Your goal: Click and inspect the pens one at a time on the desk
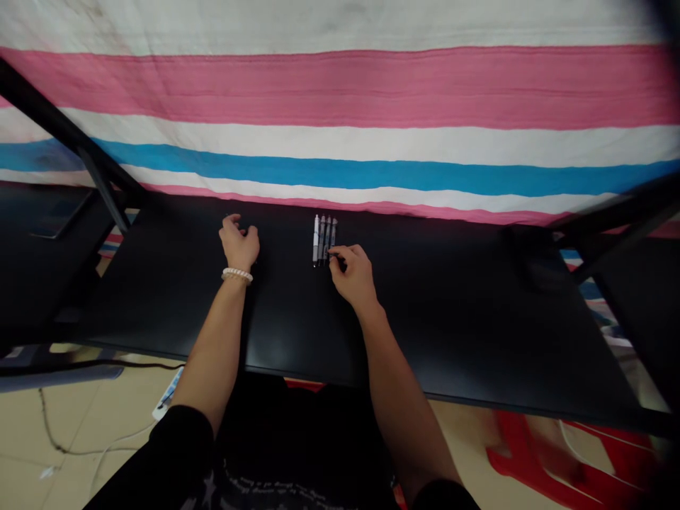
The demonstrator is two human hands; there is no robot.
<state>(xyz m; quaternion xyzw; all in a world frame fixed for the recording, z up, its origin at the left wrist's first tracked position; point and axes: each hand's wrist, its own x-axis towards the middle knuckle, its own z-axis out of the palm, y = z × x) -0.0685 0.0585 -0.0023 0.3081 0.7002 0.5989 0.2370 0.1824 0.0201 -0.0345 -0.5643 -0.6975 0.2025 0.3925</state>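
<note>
Several slim pens (321,239) lie side by side, pointing away from me, on the black table (297,319). The leftmost pen is white; the others look grey or clear with dark parts. My right hand (351,273) is at the lower right end of the row, thumb and forefinger curled close together at the rightmost pen. Whether they grip it is too small to tell. To the left of the pens, my left hand (240,242) rests on the table with its fingers bent and thumb apart, and no object shows in it. A pale bracelet (237,274) circles the left wrist.
A striped pink, white and blue sheet (340,88) hangs behind the table. Black metal legs (103,188) slant at both sides. Below are a red stool (523,453) at the right, and a power strip (167,393) with cables on the tiled floor at the left.
</note>
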